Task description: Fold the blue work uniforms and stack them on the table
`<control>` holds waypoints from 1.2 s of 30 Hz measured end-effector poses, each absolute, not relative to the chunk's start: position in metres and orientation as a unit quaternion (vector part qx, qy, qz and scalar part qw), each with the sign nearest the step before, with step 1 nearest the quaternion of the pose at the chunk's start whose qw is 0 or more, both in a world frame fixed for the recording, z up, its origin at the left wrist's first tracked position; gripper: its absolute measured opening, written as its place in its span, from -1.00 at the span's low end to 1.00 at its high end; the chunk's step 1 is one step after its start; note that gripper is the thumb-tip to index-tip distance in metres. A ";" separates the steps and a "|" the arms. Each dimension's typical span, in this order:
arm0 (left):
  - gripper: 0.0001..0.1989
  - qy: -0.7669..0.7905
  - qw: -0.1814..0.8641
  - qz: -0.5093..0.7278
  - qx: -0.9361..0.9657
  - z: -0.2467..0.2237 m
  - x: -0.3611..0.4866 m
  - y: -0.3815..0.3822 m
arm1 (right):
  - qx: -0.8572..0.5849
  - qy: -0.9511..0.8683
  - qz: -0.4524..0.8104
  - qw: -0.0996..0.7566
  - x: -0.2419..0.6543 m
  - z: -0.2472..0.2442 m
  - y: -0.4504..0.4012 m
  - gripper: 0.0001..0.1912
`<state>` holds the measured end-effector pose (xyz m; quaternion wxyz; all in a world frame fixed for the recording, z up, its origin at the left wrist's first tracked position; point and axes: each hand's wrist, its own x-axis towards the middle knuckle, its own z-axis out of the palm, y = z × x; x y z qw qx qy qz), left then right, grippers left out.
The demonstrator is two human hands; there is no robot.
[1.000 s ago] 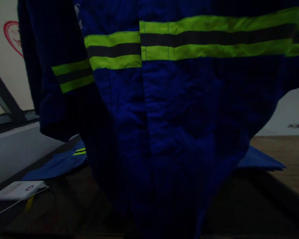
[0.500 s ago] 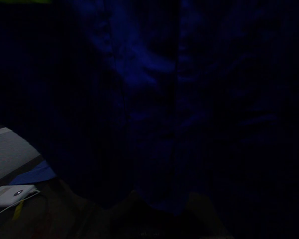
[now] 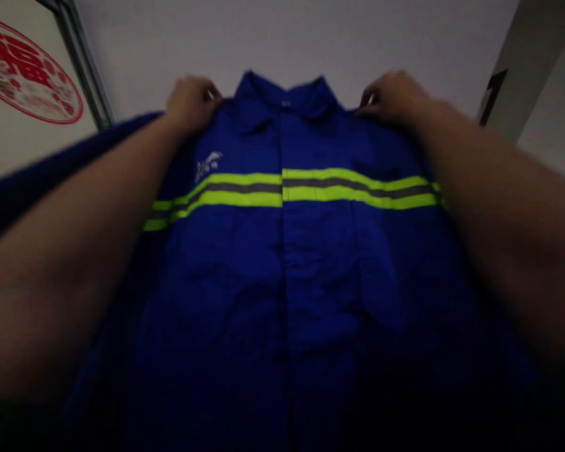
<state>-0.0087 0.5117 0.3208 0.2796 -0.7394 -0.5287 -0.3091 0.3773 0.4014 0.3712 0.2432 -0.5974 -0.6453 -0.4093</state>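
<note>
A dark blue jacket [image 3: 315,251] hangs spread out in front of me, its front facing me and its collar at the top. Across its chest runs a yellow-green band with a grey stripe, and a small white print sits above the band on the left. My left hand [image 3: 193,103] pinches the jacket's shoulder on the left of the collar. On the other side, my right hand [image 3: 393,94] grips the other shoulder. The lower part of the jacket fades into darkness.
Behind the jacket is a pale wall or ceiling surface [image 3: 292,37]. A panel with a round red-and-white decoration [image 3: 32,69] stands at the upper left, with a dark frame beside it. A dark red mark [image 3: 492,97] shows at the upper right.
The view now takes in the collar, chest band and both hands, where dark blue cloth filled most of it before. The white device and cable at lower left are out of view.
</note>
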 end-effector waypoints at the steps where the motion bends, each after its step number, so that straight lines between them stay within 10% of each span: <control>1: -0.58 -0.527 0.291 -0.314 -0.734 0.340 -0.007 0.502 | -0.596 -0.676 -0.364 0.235 0.370 0.368 0.408 -0.11; 4: -0.62 -0.561 0.242 -0.308 -0.729 0.311 0.017 0.497 | -0.649 -0.689 -0.230 0.226 0.357 0.305 0.448 -0.67; 14: -0.53 -0.625 0.061 -0.174 -0.758 -0.010 0.085 0.521 | -0.666 -0.723 -0.074 0.167 0.331 0.030 0.502 -0.56; 36: -0.33 -0.683 -0.008 -0.111 -0.722 -0.023 0.061 0.549 | -0.665 -0.742 0.034 0.071 0.323 -0.019 0.513 -0.34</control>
